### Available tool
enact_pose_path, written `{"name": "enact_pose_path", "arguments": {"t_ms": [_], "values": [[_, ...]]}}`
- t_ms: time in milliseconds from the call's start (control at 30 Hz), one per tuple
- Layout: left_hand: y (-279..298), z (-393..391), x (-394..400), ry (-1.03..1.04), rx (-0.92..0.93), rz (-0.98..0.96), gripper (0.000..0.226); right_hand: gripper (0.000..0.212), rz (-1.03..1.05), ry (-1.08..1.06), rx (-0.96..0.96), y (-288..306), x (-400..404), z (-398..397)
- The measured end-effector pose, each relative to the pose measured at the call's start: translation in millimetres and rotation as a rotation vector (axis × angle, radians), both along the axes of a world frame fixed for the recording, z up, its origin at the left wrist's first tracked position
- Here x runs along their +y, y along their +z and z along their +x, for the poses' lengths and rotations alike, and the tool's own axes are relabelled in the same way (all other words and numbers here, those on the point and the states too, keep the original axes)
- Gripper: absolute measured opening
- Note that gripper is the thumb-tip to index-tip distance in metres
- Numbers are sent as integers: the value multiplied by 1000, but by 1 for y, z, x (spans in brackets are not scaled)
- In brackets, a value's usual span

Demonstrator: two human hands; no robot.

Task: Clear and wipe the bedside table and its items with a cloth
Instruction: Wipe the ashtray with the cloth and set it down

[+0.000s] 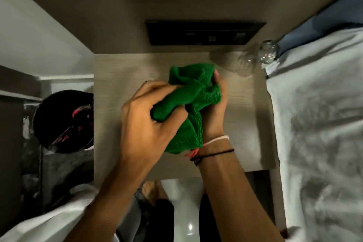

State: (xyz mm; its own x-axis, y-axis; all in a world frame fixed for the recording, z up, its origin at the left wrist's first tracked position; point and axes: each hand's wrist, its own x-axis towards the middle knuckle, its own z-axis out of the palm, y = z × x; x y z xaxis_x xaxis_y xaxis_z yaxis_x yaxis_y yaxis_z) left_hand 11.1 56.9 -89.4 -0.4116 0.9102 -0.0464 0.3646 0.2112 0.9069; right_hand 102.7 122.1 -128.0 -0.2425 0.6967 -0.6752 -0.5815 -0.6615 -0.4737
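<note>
1. Green cloth (188,104): bunched into a crumpled wad and held in the air above the middle of the counter (117,76). Its long axis runs from the far edge of the counter toward the near edge, with a loose tail hanging by the right wrist.

2. Left hand (149,124): on the bin side of the cloth, fingers (145,92) curled closed around the wad's middle and near portion.

3. Right hand (214,108): on the bed side of the cloth, fingers closed on its far portion; the fingertips show at the cloth's upper edge. Both hands therefore grip the same cloth, one to each flank, and neither touches the counter.

4. Governing relation: the bare counter surface lies directly beneath the cloth on all sides, so the wad only has to be lowered to begin wiping. Judged from the grips, either hand could carry it down; the right hand lies nearer the bottle, the left nearer the open half of the counter.

5. Clear plastic bottle (253,59): lying on its side at the far corner of the counter nearest the bed (314,124), well apart from the cloth. It appears to be the only item remaining there and would probably need moving before that corner is wiped.

6. Black bin (62,120): on the floor beside the counter's edge opposite the bed.
</note>
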Motion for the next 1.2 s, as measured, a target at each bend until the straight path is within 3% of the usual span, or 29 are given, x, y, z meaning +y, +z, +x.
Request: {"name": "enact_pose_path", "arguments": {"t_ms": [100, 333, 533, 667, 800, 900, 967, 1033, 1133, 1200], "values": [[-7, -13, -14, 146, 16, 46, 36, 68, -130, 68, 136, 9, 3, -12], [-10, -68, 13, 259, 205, 67, 32, 64, 18, 240, 90, 10, -34, -44], [-6, -59, 13, -11, 330, -14, 43, 51, -8, 236, 106, 2, -25, -40], [-10, -53, 10, -106, 293, 5, 42, 45, 20, 240, 103, -1, -22, -33], [-14, -57, 27, -20, 285, -19, 39, 54, 26, 218, 143, -4, -35, -27], [-18, -36, 19, -167, 302, -32, 44, 53, 48, 175, 116, -11, -29, -14], [-25, -28, 5, -203, 303, -28, 45, 65, 27, 179, 95, -19, -18, -7], [-35, -30, -10, -151, 311, -45, 43, 70, -21, 189, -39, -35, -6, -7], [-47, -47, -29, -16, 333, -98, 43, 79, -38, 197, -385, -61, 8, -32], [-54, -64, -42, 61, 328, -131, 43, 66, 20, 227, -549, -72, 11, -54]]}}
